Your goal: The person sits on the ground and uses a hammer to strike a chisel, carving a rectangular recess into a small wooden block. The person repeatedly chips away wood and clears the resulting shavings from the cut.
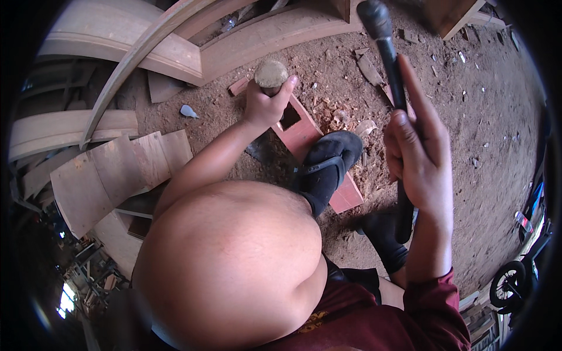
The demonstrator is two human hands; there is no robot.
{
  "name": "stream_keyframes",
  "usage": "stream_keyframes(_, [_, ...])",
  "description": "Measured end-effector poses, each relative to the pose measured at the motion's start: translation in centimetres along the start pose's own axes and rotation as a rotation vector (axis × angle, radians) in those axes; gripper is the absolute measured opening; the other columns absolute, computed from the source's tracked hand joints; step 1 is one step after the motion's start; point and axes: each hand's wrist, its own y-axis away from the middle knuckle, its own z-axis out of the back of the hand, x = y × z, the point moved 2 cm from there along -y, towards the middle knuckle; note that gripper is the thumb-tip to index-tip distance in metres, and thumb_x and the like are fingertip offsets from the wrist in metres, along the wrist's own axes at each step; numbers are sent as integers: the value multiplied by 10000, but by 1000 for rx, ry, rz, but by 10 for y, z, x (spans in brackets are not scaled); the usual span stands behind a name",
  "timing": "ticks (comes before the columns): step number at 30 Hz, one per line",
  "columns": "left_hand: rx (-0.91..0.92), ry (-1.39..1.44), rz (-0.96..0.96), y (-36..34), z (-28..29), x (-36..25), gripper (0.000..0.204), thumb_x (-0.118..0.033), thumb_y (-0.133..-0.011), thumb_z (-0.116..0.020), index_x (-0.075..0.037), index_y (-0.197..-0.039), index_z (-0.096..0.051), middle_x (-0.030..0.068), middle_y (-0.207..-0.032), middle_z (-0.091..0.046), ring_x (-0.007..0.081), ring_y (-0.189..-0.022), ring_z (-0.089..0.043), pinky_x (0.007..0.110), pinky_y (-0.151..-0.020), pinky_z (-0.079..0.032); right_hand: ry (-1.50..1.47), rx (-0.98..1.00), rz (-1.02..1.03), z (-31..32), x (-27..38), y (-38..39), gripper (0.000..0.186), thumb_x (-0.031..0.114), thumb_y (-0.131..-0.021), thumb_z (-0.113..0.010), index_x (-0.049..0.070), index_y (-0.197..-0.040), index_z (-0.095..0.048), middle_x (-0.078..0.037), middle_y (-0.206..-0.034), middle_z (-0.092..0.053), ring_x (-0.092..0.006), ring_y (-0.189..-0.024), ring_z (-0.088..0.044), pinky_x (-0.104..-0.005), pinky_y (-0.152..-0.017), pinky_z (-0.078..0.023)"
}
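Note:
My left hand is wrapped round an upright chisel, whose flattened, pale round handle top shows above the fist. The blade is hidden below the hand. Beside it is a rectangular hole cut into a reddish wooden beam on the ground. My foot, in a dark sock and sandal, presses across the beam. At the right, my right hand holds a black hammer raised, its head up and away from the chisel. The index finger lies stretched along the hammer's handle.
Wood shavings lie on the dirt floor by the beam. Large curved wooden frames stand at the far left. A slatted wooden panel is left of my bent knee. A wheel shows at the lower right.

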Motion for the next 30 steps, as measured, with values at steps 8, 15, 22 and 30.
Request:
stream_keyframes(8, [-98,-117,-126,17,-6,-10,145,-104,-859,-685,-39,-751,-614,43,-660,-635,137,-601,-629,298,-562,-479,15,-13,235,4,36,-4,545,150,-1032,-436,76,-1538,-248,67,-623,-388,-8,-464,-315,-176,-395,-232])
stream_keyframes(15, [-21,-99,-107,22,-15,-7,93,-80,-849,-663,-47,-919,-611,4,-766,-618,131,-655,-605,292,-621,-496,692,342,193,-12,-23,-5,585,53,-933,-545,243,-1469,-411,-199,-804,-683,-379,-670,-664,-447,-639,-532])
stream_keyframes(22, [-34,108,-18,34,23,13,138,-93,-899,-620,-27,-787,-575,28,-645,-576,134,-577,-579,294,-567,-482,411,55,155,1,-21,5,537,24,-980,-481,134,-1496,-378,-75,-846,-618,-149,-616,-560,-302,-590,-459])
stream_keyframes(30, [-169,457,-111,60,48,18,96,-93,-936,-445,-50,-852,-465,72,-650,-498,168,-601,-499,330,-594,-455,171,-34,-3,15,-13,24,542,84,-1022,-436,123,-1540,-280,66,-673,-378,-18,-529,-346,-178,-472,-297])
